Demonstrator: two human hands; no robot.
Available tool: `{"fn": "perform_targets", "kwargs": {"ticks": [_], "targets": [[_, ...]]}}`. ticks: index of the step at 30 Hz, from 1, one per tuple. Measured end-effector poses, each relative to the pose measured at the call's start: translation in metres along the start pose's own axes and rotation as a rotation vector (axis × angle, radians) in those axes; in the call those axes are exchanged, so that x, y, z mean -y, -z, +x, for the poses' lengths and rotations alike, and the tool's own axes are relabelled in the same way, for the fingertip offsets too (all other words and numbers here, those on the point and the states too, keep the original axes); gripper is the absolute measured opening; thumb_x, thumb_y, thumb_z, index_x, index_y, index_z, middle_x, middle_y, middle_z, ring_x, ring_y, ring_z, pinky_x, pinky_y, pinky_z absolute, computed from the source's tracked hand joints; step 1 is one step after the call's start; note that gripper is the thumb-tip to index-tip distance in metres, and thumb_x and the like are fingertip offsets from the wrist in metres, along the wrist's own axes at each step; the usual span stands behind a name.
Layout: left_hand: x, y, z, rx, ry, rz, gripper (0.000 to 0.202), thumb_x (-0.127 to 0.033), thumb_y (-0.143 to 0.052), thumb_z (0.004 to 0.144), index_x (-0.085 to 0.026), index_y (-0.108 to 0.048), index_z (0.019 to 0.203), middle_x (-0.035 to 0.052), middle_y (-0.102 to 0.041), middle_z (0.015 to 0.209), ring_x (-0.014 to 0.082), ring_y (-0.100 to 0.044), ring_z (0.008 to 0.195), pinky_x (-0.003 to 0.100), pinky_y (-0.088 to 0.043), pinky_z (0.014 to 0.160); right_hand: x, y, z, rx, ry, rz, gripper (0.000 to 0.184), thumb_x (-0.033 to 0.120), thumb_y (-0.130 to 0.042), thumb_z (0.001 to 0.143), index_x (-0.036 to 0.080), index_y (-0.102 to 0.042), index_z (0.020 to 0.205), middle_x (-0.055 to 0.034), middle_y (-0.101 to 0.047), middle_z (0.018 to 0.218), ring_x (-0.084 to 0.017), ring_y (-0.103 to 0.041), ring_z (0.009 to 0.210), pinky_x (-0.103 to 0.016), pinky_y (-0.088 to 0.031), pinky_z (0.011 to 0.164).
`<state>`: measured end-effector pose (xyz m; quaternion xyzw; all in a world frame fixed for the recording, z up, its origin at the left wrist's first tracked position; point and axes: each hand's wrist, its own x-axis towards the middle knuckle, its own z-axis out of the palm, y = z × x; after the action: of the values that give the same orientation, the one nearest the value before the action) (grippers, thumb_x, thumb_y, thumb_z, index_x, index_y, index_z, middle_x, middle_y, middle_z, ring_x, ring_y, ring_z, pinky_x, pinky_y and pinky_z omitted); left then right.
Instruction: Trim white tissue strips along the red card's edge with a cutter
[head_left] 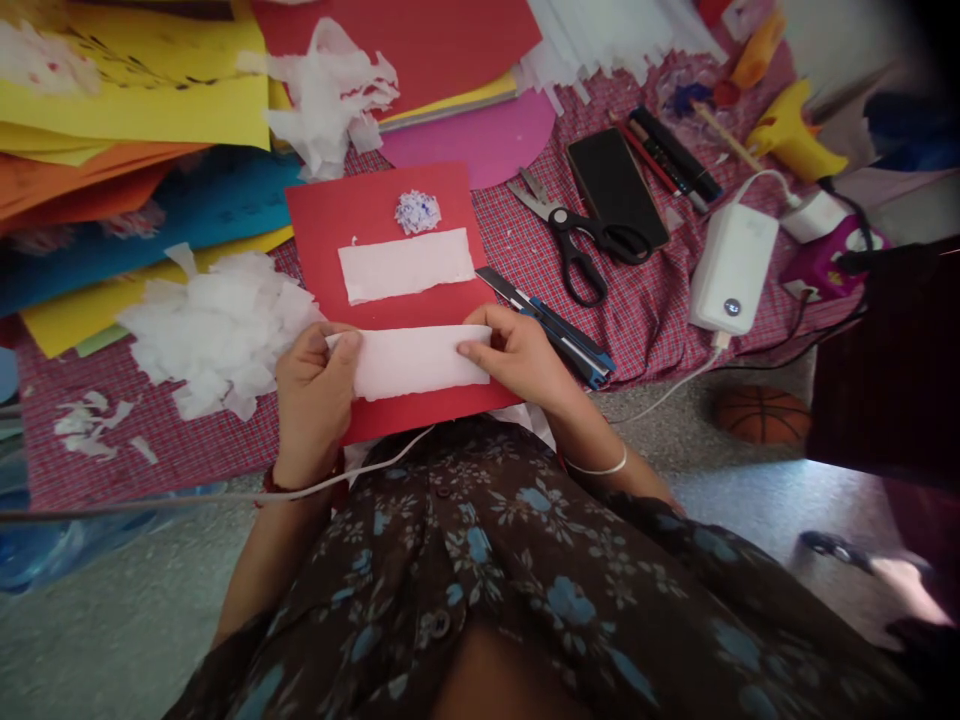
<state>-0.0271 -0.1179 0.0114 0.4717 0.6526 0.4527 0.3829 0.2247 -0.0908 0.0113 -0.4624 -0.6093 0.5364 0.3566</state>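
Head view. The left hand and the right hand each pinch one end of a white paper strip, thumbs on top and fingers closed around its short edges, so that the strip lies taut and level across the lower part of a red card. The strip sits roughly parallel to a second white strip already lying higher on the card, which suggests the two-handed hold serves to line it up. A small crumpled paper ball rests above both strips.

The card lies on a red checked cloth, near the person's body. Just right of the right hand lies a utility knife; farther off are scissors, a dark phone, pens, a white power adapter and a yellow glue gun. Torn white paper is heaped to the left, beside stacked coloured sheets. Beyond the cloth edge, grey floor shows, with a basketball on it.
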Motion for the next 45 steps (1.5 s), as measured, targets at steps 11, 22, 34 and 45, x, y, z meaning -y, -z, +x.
{"fn": "perform_targets", "kwargs": {"ticks": [11, 22, 34, 45], "targets": [[-0.005, 0.026, -0.025, 0.162, -0.563, 0.213, 0.012, -0.017, -0.067, 0.092, -0.025, -0.073, 0.086, 0.0011, -0.069, 0.144, 0.0263, -0.064, 0.136, 0.05, -0.052, 0.117, 0.002, 0.011, -0.019, -0.126, 0.346, -0.16, 0.007, 0.028, -0.06, 0.094, 0.028, -0.061, 0.087, -0.0059, -0.076, 0.109, -0.026, -0.068, 0.105, -0.046, -0.052, 0.095], [0.028, 0.031, -0.026, 0.189, -0.665, 0.539, 0.014, -0.024, -0.068, 0.091, -0.028, -0.081, 0.096, 0.0048, -0.065, 0.155, 0.0345, -0.06, 0.145, 0.064, -0.044, 0.124, -0.022, 0.023, -0.034, 0.035, 0.399, -0.619, 0.025, 0.007, -0.056, 0.09, 0.027, -0.069, 0.096, -0.0078, -0.074, 0.137, -0.031, -0.065, 0.127, -0.054, -0.045, 0.107], [0.027, 0.029, -0.029, 0.14, -0.607, 0.525, 0.004, -0.024, -0.068, 0.087, -0.024, -0.072, 0.086, 0.0088, -0.072, 0.146, 0.034, -0.064, 0.14, 0.061, -0.049, 0.12, -0.021, 0.02, -0.034, 0.041, 0.405, -0.653, 0.019, 0.009, -0.059, 0.086, 0.026, -0.067, 0.09, -0.0095, -0.075, 0.133, -0.032, -0.067, 0.124, -0.052, -0.046, 0.104], [-0.028, 0.031, -0.029, -0.019, -0.27, 0.127, 0.004, -0.025, -0.07, 0.092, -0.025, -0.071, 0.088, 0.0019, -0.078, 0.089, 0.0225, -0.074, 0.086, 0.039, -0.06, 0.087, -0.007, 0.018, -0.031, -0.062, 0.156, -0.034, 0.01, 0.034, -0.066, 0.098, 0.025, -0.067, 0.093, -0.0052, -0.076, 0.094, -0.021, -0.071, 0.086, -0.037, -0.056, 0.08]]}}
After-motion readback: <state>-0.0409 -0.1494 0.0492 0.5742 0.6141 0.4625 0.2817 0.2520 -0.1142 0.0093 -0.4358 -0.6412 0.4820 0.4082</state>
